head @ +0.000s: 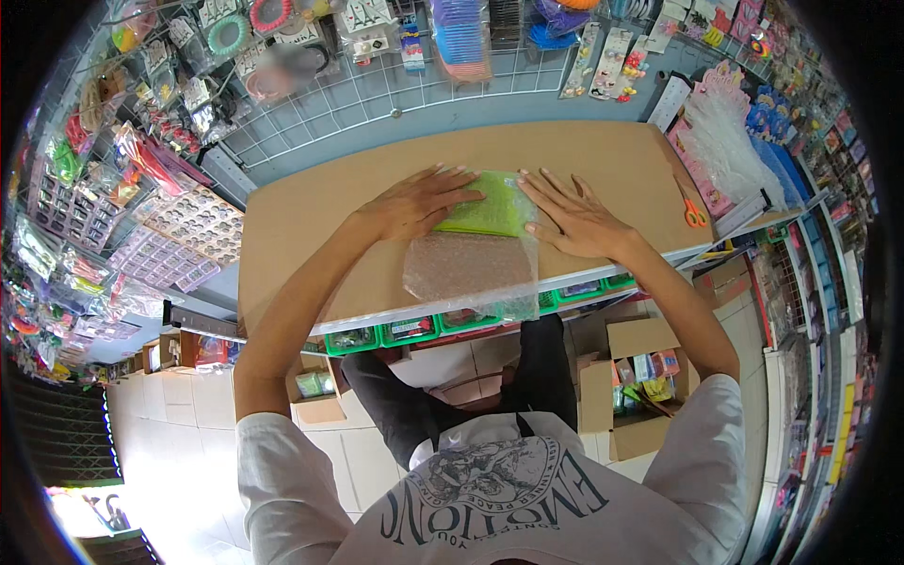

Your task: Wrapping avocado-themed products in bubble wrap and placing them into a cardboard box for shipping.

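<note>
A flat lime-green packet [487,208] lies on the brown-topped table, with a sheet of bubble wrap [470,268] under or around it. The wrap extends towards me and hangs a little over the table's front edge. My left hand [417,201] rests palm down at the packet's left side, thumb and fingers spread, some fingertips on the green surface. At its right side, my right hand [575,215] is laid flat with fingers apart, fingertips touching the wrap's edge. Neither hand is closed around anything. How the wrap runs beneath the packet is partly hidden.
Orange-handled scissors [694,213] lie at the right of the brown tabletop [304,212]. Green baskets [353,340] sit below the front edge. An open cardboard box [639,438] stands on the floor at right. Packaged accessories hang on a wire grid [339,106] behind.
</note>
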The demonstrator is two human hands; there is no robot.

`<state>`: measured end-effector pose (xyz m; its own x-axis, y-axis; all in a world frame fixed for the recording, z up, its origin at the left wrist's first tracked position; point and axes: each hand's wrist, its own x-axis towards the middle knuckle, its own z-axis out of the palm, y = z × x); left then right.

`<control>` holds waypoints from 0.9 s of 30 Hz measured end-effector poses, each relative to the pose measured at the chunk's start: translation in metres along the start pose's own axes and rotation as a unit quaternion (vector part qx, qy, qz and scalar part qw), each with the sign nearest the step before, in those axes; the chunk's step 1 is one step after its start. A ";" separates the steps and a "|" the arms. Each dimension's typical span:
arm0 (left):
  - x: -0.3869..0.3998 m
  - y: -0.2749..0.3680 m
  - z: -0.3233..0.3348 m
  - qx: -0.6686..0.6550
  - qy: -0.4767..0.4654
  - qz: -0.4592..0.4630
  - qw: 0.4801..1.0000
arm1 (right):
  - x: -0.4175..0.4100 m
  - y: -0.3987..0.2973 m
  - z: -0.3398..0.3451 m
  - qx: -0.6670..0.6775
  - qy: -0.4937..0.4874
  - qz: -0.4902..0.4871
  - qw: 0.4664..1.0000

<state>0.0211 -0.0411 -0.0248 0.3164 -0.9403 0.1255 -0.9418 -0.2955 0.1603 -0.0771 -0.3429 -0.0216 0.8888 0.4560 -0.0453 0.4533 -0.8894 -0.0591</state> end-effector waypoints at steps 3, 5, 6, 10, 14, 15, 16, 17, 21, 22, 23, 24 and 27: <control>-0.001 -0.004 0.004 -0.030 0.016 0.031 0.999 | 0.004 0.001 -0.002 -0.008 -0.009 -0.008 1.000; -0.005 -0.013 0.007 -0.055 0.029 0.028 0.998 | 0.012 0.005 -0.003 -0.028 -0.015 -0.026 0.999; -0.003 -0.013 0.005 -0.058 0.029 0.027 0.998 | 0.015 0.009 -0.006 -0.028 -0.018 -0.026 0.999; -0.004 -0.014 -0.001 -0.066 0.001 0.006 0.998 | 0.030 0.019 -0.016 -0.057 -0.035 -0.048 0.997; -0.020 -0.007 0.000 -0.104 0.008 -0.007 0.995 | 0.028 0.023 -0.007 -0.038 -0.006 -0.068 0.997; -0.026 -0.005 0.000 -0.104 0.007 -0.010 0.994 | 0.027 0.020 -0.007 -0.037 -0.006 -0.071 0.997; -0.030 -0.003 0.001 -0.099 0.017 -0.014 0.995 | 0.025 0.017 -0.007 -0.035 0.002 -0.075 0.997; -0.034 -0.002 0.001 -0.094 0.027 -0.016 0.995 | 0.023 0.015 -0.007 -0.033 0.009 -0.079 0.996; -0.033 -0.002 -0.003 -0.121 0.011 -0.035 0.992 | 0.016 0.008 -0.004 -0.062 -0.001 -0.092 0.994; -0.032 -0.004 -0.003 -0.118 0.014 -0.025 0.993 | 0.014 0.007 -0.002 -0.046 0.001 -0.088 0.995; -0.030 -0.006 -0.004 -0.114 0.018 -0.015 0.993 | 0.014 0.007 0.000 -0.031 0.004 -0.085 0.996; -0.027 -0.005 -0.008 -0.117 0.019 -0.012 0.993 | 0.013 0.008 0.001 -0.032 0.001 -0.082 0.996; -0.014 -0.009 -0.022 -0.073 -0.028 -0.026 0.997 | 0.013 0.008 -0.001 -0.048 0.002 -0.080 0.996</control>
<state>0.0276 -0.0211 -0.0061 0.3544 -0.9332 0.0595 -0.8963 -0.3209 0.3060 -0.0615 -0.3444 -0.0215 0.8052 0.5918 -0.0382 0.5929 -0.8047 0.0299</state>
